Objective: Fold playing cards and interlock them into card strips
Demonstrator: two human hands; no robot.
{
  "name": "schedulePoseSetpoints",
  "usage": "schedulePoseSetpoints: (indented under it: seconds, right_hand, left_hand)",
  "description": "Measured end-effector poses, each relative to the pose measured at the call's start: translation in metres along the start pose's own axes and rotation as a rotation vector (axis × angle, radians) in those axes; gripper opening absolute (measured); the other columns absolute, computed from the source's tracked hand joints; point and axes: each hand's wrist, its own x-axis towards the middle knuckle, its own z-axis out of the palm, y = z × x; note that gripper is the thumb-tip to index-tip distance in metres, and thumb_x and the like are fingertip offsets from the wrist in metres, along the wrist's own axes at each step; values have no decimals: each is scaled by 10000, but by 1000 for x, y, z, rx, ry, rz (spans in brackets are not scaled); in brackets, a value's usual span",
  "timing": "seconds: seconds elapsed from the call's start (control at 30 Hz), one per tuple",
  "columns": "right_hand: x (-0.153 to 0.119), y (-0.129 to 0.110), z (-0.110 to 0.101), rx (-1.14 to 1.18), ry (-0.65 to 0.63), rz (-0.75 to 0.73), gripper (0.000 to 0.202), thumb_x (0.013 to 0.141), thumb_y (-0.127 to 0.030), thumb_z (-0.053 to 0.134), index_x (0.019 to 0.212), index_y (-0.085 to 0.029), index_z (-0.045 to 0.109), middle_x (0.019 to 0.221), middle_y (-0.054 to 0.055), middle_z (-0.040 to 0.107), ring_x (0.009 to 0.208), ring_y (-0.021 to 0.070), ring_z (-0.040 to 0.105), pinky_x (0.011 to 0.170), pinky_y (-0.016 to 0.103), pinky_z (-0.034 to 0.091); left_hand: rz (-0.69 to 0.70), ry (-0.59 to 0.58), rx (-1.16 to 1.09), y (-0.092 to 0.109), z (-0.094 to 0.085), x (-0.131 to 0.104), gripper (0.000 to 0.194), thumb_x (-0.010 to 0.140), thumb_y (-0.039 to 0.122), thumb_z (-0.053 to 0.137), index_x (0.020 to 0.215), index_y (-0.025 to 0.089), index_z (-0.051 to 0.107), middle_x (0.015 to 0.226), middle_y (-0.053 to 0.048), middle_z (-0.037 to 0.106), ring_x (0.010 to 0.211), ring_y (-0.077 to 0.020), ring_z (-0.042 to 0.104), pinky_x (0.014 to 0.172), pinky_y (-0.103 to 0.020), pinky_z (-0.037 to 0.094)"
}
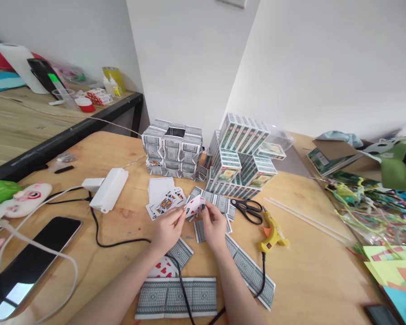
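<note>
At the far left of the tabletop [77, 155], a phone [37, 262] lies screen up with a pale cable looping over it. Next comes a white box-shaped device [110, 189], a black cord running out from beside it. Further along stands a hollow, box-like structure [172, 151] made of patterned cards, open at the top. In front of it are a white stack [160, 187] and several face-up cards [165, 203]. Near the front edge, three patterned cards [155, 298] sit in a row, the cord crossing them.

The left hand [167, 228] has its grip pinched on the left end of a playing card [193, 207] with red markings, held above other cards at the centre. The right hand [214, 225] clamps its grip on the card's right end. Behind and to the right rise stacked card boxes [243, 133]; then come black-handled scissors [248, 210], a yellow glue gun [273, 234] and two thin translucent sticks [306, 219]. Tangled colourful strips [368, 207] fill the far right.
</note>
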Motion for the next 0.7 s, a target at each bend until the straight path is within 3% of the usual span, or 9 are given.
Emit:
schedulePoseSetpoints:
  seconds: [0.13, 0.33, 0.57, 0.7]
  right_hand:
    - [0, 3, 2, -11, -35, 15, 258, 806, -272, 455, 941, -163, 647, 844, 59, 697, 689, 167, 637, 641, 269, 514]
    - [-2, 6, 3, -128, 44, -49, 226, 800, -253, 460, 876, -175, 659, 777, 48, 706, 659, 171, 655, 618, 265, 517]
    - [-6, 4, 7, -311, 167, -110, 222, 802, -274, 475, 817, -167, 669, 686, 51, 700, 582, 168, 646, 565, 247, 484]
    - [-8, 4, 11, -381, 239, -101, 207, 793, -294, 495, 740, -164, 647, 652, 49, 687, 550, 163, 628, 549, 243, 459]
  left_hand:
    - [-23, 46, 44, -1, 0, 0, 175, 822, 185, 485, 814, 148, 656, 760, -69, 686, 674, -132, 628, 658, -217, 498]
    - [-23, 33, 55, -1, 0, -1, 183, 820, 233, 493, 814, 161, 661, 698, -41, 679, 621, -126, 620, 607, -215, 492]
    - [4, -100, -29, 6, 1, -2, 187, 830, 223, 479, 779, 158, 647, 609, -17, 637, 541, -103, 579, 525, -191, 464]
    - [25, -95, -43, 10, 5, -5, 174, 827, 202, 484, 792, 160, 649, 601, -16, 625, 533, -100, 573, 525, -195, 467]
